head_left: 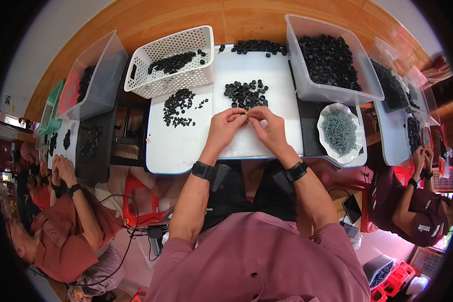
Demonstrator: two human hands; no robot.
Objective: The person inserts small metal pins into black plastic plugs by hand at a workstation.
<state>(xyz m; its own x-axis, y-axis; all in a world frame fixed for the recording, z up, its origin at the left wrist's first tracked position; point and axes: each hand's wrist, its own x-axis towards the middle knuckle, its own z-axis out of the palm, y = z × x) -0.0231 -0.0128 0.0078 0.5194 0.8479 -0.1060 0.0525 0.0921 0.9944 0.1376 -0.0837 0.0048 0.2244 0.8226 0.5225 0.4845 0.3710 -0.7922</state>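
Left hand (223,127) and right hand (268,126) pinched together on a small black part (246,114) | frame centre, over white worktop (186,146) | black caps pile (245,93) just above, within reach

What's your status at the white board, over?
Left hand and right hand pinched together on a small black part. Black parts pile just beyond. Nothing blocking.

The person wears a dusty-pink shirt (256,256) with short sleeves that end above the elbows, leaving the forearms bare. A small dark button sits low on the shirt front. Each wrist carries a black band (203,170) with a black boxy unit (strapped along the inner forearm) (219,177). Dark trousers (236,196) cover the lap.
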